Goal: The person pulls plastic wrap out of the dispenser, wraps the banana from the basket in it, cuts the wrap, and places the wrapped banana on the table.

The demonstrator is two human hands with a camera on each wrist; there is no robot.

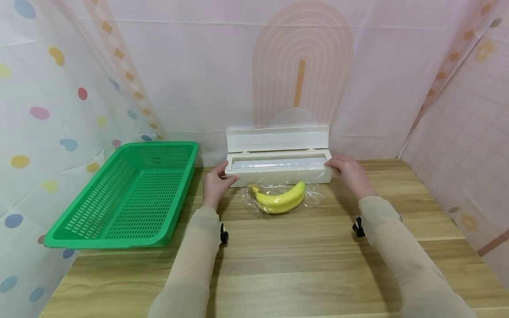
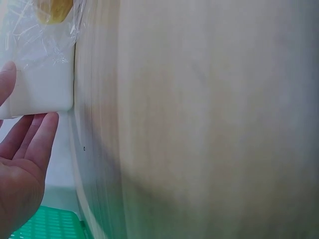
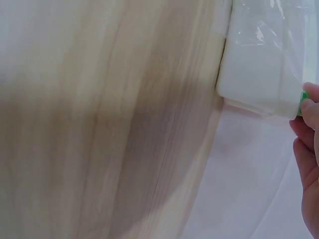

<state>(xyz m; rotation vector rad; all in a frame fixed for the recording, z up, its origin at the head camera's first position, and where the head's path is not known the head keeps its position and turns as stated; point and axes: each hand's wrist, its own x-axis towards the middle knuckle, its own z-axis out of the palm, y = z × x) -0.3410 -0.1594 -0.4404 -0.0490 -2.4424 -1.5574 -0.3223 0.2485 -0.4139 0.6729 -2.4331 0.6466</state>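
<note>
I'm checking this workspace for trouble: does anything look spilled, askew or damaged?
Nothing looks spilled or damaged. The one untidy spot is the clear film, which lies in loose wrinkles around the banana instead of smooth, just in front of the white box with its lid open.

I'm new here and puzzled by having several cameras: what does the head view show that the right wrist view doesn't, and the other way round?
Only the head view shows the green basket, the banana and the left hand at one end of the white box.

Only the right wrist view shows a small green piece at the fingertips of the right hand.

Both show the right hand, the box, some clear film and the wooden table.
</note>
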